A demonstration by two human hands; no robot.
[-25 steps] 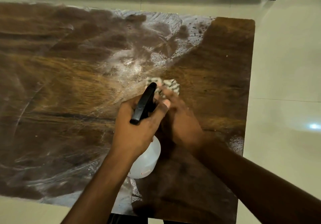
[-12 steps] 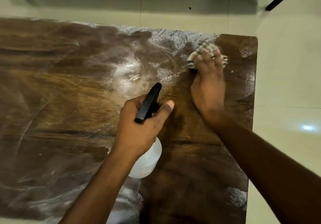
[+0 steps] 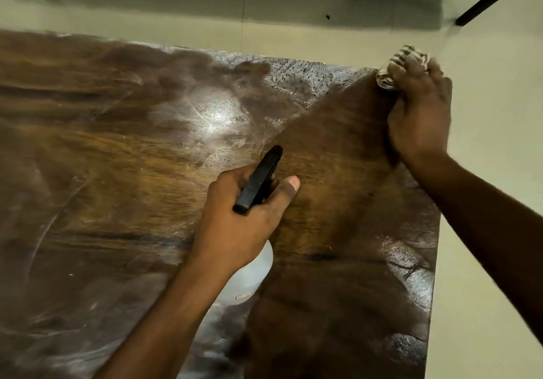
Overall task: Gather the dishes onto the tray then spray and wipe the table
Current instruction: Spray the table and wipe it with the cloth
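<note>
Head view, sole view. Item: dark brown wooden table top (image 3: 117, 173), streaked with pale wet film; the heaviest patch (image 3: 293, 79) lies along the far edge, and smaller ones sit near the right edge. A darker wiped band runs diagonally from the near side to the far right corner. Item: striped grey-and-white cloth (image 3: 393, 64), bunched, at the far right corner of the table, apparently partly past the edge. Item: right hand (image 3: 420, 120), fingers curled over the cloth and clutching it, blurred. Item: translucent white plastic spray bottle with black trigger head (image 3: 258, 181), held over the middle of the table, nozzle pointing away from the person. Item: left hand (image 3: 244, 220), wrapped round the bottle's neck with the thumb out; whether a finger rests on the trigger cannot be told. Item: pale tiled floor (image 3: 484, 261) beyond the table. Dishes and tray: not in view. Hazards, as judged: the stroke ends at the corner, so an overshoot could carry the cloth off the edge and push liquid onto the floor. A stray squeeze of the trigger would re-wet the wiped band. Film left at the far edge may dry to streaks.
</note>
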